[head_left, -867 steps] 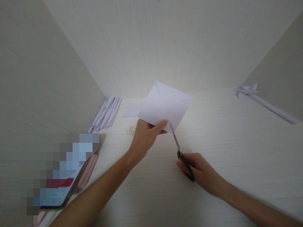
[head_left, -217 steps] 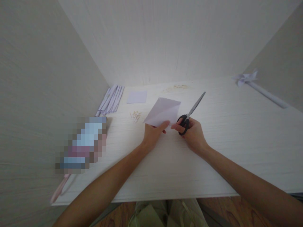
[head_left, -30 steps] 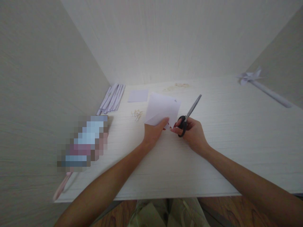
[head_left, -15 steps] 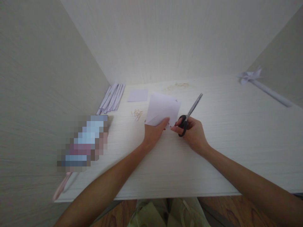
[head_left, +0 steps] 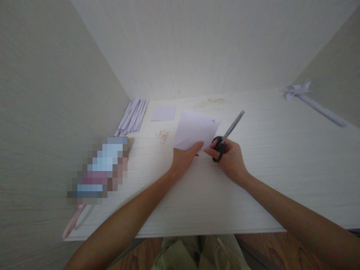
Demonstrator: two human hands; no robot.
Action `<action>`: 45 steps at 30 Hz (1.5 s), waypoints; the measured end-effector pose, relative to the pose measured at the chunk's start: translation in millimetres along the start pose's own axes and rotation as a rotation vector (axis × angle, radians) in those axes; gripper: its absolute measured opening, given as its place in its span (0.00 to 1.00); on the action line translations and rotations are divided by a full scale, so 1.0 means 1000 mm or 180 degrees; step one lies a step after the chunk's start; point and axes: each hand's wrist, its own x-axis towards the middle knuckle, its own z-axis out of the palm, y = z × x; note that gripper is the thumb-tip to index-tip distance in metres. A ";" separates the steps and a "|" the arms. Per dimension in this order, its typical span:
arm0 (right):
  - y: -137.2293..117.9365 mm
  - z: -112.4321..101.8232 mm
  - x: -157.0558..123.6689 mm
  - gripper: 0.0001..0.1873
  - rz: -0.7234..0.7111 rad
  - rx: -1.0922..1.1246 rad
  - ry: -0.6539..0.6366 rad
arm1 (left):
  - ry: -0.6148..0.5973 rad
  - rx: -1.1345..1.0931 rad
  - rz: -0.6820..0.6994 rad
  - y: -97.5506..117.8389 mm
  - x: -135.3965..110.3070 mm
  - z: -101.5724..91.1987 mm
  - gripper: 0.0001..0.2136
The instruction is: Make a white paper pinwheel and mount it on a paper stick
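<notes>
My left hand grips the near edge of a white sheet of paper, thumb on top and the other fingers hidden beneath. A small flap of the paper stands up near its far right corner. In my right hand is a pair of scissors with black handles; its blades are together and point up and away to the right. The right thumb and fingertips come close to the paper's near right corner, beside the left thumb. Whether they pinch the paper there is too small to tell.
Several folded white paper strips lie at the back left, beside a square of paper. Small pale pieces are heaped nearby. A paper pinwheel on a stick rests at the right wall. A blurred-out item sits at the left.
The paper has shifted slightly to the right and its right corner has spread outward, with the flap standing more. The scissors have tipped a little to the right with my right hand.
</notes>
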 end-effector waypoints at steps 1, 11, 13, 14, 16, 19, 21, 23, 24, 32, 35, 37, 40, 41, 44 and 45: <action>0.000 0.000 0.000 0.17 0.0001 0.0004 0.0003 | -0.0013 -0.0025 0.0004 0.000 0.000 0.000 0.10; -0.001 0.001 0.001 0.17 -0.0060 -0.0042 0.0045 | -0.0045 -0.0003 -0.0023 -0.003 0.001 0.000 0.09; -0.001 0.001 0.001 0.17 -0.0064 -0.0024 0.0045 | -0.0065 0.0017 -0.0053 -0.002 0.001 0.000 0.09; -0.001 0.001 0.001 0.17 -0.0061 -0.0024 0.0049 | -0.0069 0.0013 -0.0057 -0.001 0.001 0.001 0.09; -0.001 0.002 0.000 0.16 -0.0065 -0.0024 0.0078 | -0.0068 -0.0009 -0.0043 -0.001 0.000 0.001 0.09; -0.001 0.002 0.000 0.16 -0.0060 0.0004 0.0116 | -0.0055 -0.0023 -0.0046 0.000 0.000 0.001 0.08; -0.002 0.002 0.000 0.15 -0.0045 0.0027 0.0116 | -0.0068 -0.0011 -0.0074 0.000 0.000 0.001 0.08; -0.002 0.002 0.000 0.15 -0.0024 0.0040 0.0114 | -0.0085 0.0000 -0.0087 -0.001 0.000 0.001 0.09; -0.001 0.002 0.000 0.15 -0.0019 0.0048 0.0119 | -0.0118 0.0006 -0.0093 -0.001 0.000 0.001 0.09; 0.000 0.000 0.001 0.15 -0.0030 0.0044 0.0161 | -0.0435 0.0016 -0.0208 -0.007 0.002 0.000 0.10; 0.000 0.000 0.001 0.15 -0.0023 -0.0032 0.0139 | -0.0487 -0.0017 -0.0190 -0.006 0.002 0.000 0.09; -0.001 0.000 0.001 0.15 -0.0021 -0.0070 0.0105 | -0.0482 -0.0055 -0.0179 -0.005 0.002 0.000 0.09; -0.001 -0.001 0.001 0.14 0.0015 -0.0054 0.0055 | -0.0313 -0.0183 -0.0178 -0.005 0.004 0.000 0.08; -0.002 -0.001 0.001 0.14 0.0050 -0.0046 0.0033 | -0.0221 -0.0256 -0.0163 -0.006 0.006 0.000 0.08; -0.002 -0.002 0.002 0.13 0.0158 -0.0038 -0.0028 | 0.0153 -0.0562 -0.0097 -0.008 0.013 -0.003 0.08; -0.003 -0.003 0.001 0.12 0.0198 -0.0029 -0.0067 | 0.0283 -0.0674 -0.0102 -0.009 0.016 -0.004 0.08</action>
